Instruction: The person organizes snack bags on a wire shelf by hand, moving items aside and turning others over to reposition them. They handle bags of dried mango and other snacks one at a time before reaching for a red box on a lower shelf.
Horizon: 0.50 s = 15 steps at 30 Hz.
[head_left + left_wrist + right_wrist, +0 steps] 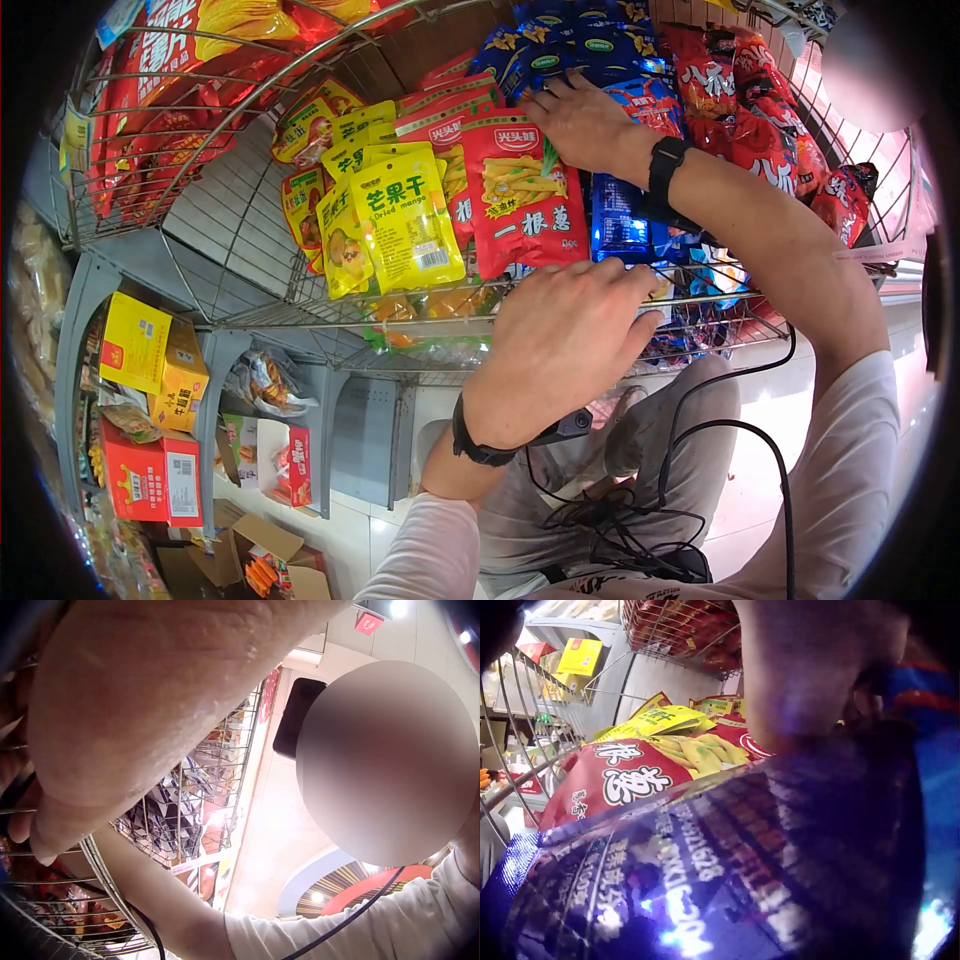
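My right hand (580, 120) reaches into the wire basket, its fingers spread over the tops of the packs where the red snack packs meet the dark blue packs (600, 45). Its fingertips are partly hidden among them. Below that wrist stands a shiny blue pack (667, 877), large in the right wrist view. Beside it is a red snack pack (525, 200) showing yellow sticks. My left hand (570, 325) holds the basket's front wire rim (450, 322), fingers bent over it and thumb outside. Yellow dried mango packs (412, 215) lean left of the red packs.
More red packs (715, 80) fill the basket's right side. Another wire basket (165, 135) with red bags is at upper left. Grey shelving (85, 300) holds boxes such as a yellow box (135, 340). A black cable (735, 370) hangs near my legs.
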Available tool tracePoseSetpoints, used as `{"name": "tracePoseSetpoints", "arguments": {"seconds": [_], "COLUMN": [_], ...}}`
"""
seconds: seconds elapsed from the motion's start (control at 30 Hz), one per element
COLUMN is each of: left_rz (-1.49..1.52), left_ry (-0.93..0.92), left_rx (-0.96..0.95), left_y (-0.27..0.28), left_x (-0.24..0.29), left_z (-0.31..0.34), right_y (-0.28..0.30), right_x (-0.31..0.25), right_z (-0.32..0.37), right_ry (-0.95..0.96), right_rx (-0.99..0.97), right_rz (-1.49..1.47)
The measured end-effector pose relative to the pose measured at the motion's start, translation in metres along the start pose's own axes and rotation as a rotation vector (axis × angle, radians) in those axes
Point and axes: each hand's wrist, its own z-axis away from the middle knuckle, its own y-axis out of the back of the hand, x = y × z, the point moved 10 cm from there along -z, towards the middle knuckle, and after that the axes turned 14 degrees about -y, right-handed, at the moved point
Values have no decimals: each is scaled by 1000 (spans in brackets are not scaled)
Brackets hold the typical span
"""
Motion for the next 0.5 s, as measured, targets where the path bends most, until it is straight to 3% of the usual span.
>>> {"name": "tracePoseSetpoints", "arguments": {"seconds": [0.03,0.17,0.23,0.37,0.5], "left_rz": [-1,-14,12,7,-8], "left_ry": [2,7,5,-9,5], "left_rx": [2,2,0,23,4], "left_y": [0,1,0,1,1], "left_x": [0,-1,-1,0,0], "left_z": [0,1,0,1,0], "right_y": [4,2,-6,-10,-8], "right_x": [-4,-6,7,9,3], "right_z": [1,1,-3,-4,1], "right_ry": [72,55,-92,-124,9], "right_rx": [70,39,-102,-155,-38], "right_rz": [-97,-71,140,228,-9]}}
